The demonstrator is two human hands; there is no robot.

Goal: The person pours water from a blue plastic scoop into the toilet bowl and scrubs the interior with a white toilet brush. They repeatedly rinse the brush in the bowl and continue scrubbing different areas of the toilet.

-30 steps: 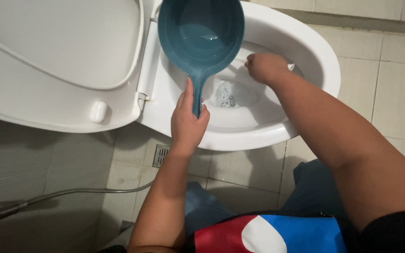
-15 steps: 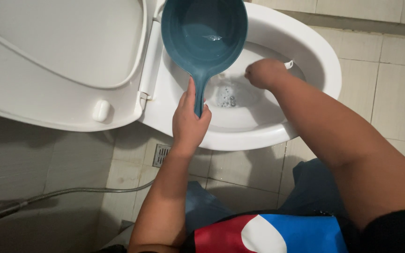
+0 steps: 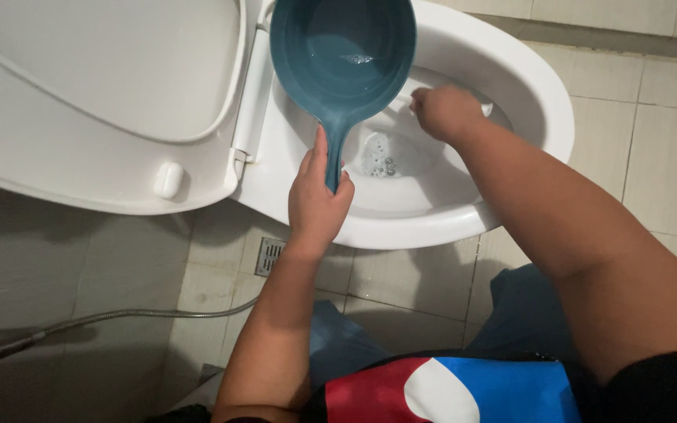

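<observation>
our left hand [image 3: 316, 205] and right hand [image 3: 444, 110] are both bare, no gloves, no rings or watch that we can spot, and the forearms are bare all the way up too. on the right side a black sleeve [image 3: 660, 388] shows at the bottom corner of the view. we've got a top [image 3: 464, 389] with big red and blue blocks and a white rounded shape in the middle, plus dark blue trousers [image 3: 523, 313] over our knees. nails look short and plain.
</observation>
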